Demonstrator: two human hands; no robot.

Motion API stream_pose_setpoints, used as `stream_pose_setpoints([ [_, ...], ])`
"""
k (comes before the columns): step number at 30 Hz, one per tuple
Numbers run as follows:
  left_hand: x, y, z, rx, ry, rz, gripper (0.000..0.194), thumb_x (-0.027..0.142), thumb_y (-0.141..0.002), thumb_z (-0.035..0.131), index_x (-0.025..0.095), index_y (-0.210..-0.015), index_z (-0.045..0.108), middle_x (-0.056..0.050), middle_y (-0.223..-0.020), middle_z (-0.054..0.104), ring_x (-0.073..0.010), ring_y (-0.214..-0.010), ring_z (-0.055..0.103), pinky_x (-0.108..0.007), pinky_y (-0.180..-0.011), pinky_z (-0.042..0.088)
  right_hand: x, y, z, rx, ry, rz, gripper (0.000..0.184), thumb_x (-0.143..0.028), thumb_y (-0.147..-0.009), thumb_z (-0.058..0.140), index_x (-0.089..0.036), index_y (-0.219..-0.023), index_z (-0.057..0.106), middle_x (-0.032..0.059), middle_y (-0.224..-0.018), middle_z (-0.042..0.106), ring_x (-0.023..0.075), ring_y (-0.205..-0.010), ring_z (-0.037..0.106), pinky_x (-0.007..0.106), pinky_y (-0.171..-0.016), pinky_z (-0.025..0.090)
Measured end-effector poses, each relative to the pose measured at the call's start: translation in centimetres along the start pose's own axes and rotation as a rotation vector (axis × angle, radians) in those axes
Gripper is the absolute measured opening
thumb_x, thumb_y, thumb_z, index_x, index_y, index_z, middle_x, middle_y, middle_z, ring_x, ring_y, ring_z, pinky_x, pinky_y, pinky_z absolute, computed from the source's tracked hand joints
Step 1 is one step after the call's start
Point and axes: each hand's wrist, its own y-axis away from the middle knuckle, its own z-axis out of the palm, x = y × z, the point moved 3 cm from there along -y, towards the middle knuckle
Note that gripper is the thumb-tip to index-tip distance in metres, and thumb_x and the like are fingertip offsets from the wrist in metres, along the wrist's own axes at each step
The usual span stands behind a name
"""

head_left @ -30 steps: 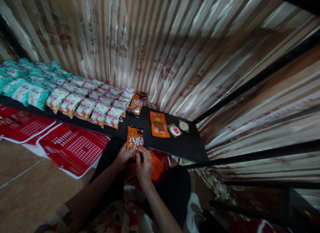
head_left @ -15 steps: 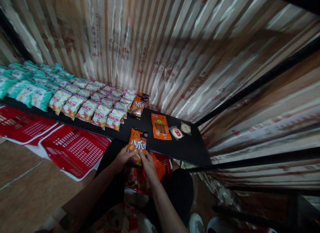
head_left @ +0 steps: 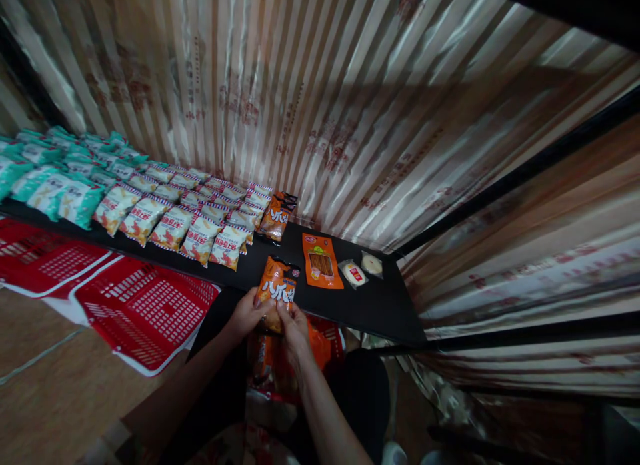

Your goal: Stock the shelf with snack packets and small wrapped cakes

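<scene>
Both of my hands hold one orange snack bag by its lower edge, at the front edge of a black shelf. My left hand grips the bag's bottom left corner. My right hand pinches its bottom right side. Another orange bag of the same kind stands further back on the shelf. Below my hands lies a red basket holding more orange bags.
Rows of white-and-orange snack bags and teal bags fill the shelf to the left. A flat orange packet and two small clear packets lie to the right. Red baskets sit on the floor. A striped curtain hangs behind.
The orange bag in my hands has risen slightly and moved forward onto the shelf's front edge. The view has shifted a little downward.
</scene>
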Motion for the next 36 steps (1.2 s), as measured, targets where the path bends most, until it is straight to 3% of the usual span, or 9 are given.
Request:
stream_pose_setpoints([
  [6, 1.0, -0.9, -0.2, 0.099, -0.223, 0.098, 0.037, 0.038, -0.067, 0.066, 0.019, -0.099, 0.062, -0.005, -0.09, 0.068, -0.0227, -0.084, 0.062, -0.031, -0.077, 0.045, 0.0, -1.9, 0.4, -0.001, -0.005, -0.06, 0.039, -0.041, -0.06, 0.076, -0.017, -0.086, 0.061, 0.0007, -0.073, 0.069, 0.0141, -0.058, 0.062, 0.027, -0.059, 0.05],
  [12, 1.6, -1.9, 0.3, 0.244, -0.26, 0.106, 0.045, 0.036, -0.067, 0.067, 0.021, -0.108, 0.059, -0.008, -0.101, 0.068, -0.0259, -0.097, 0.061, -0.034, -0.089, 0.041, 0.3, -4.1, 0.7, 0.038, 0.017, -0.108, 0.04, -0.041, -0.06, 0.074, -0.018, -0.089, 0.059, 0.0, -0.074, 0.069, 0.0146, -0.06, 0.063, 0.027, -0.06, 0.051],
  [18, 1.5, -3.5, 1.0, 0.283, -0.4, 0.154, 0.047, 0.035, -0.075, 0.058, 0.017, -0.118, 0.053, -0.014, -0.118, 0.06, -0.0281, -0.109, 0.055, -0.037, -0.096, 0.037, 0.3, -6.1, 1.2, 0.07, 0.045, -0.153, 0.038, -0.041, -0.061, 0.073, -0.018, -0.086, 0.058, -0.0011, -0.073, 0.068, 0.0135, -0.063, 0.062, 0.026, -0.062, 0.05],
  [31, 2.4, -7.0, 2.2, 0.398, -0.598, 0.387, 0.052, 0.033, -0.085, 0.039, 0.004, -0.129, 0.043, -0.023, -0.128, 0.051, -0.0312, -0.121, 0.044, -0.042, -0.104, 0.029, -1.0, -9.7, 3.2, 0.121, 0.161, -0.24, 0.039, -0.042, -0.061, 0.068, -0.017, -0.088, 0.056, 0.0008, -0.079, 0.066, 0.0142, -0.071, 0.061, 0.026, -0.069, 0.048],
  [36, 1.2, -8.1, 3.0, 0.457, -0.618, 0.502, 0.054, 0.031, -0.088, 0.037, 0.004, -0.135, 0.036, -0.021, -0.138, 0.042, -0.0281, -0.131, 0.035, -0.041, -0.108, 0.025, -1.6, -11.5, 3.7, 0.133, 0.214, -0.286, 0.034, -0.042, -0.063, 0.065, -0.018, -0.085, 0.053, -0.0015, -0.074, 0.063, 0.0131, -0.066, 0.058, 0.025, -0.064, 0.047],
])
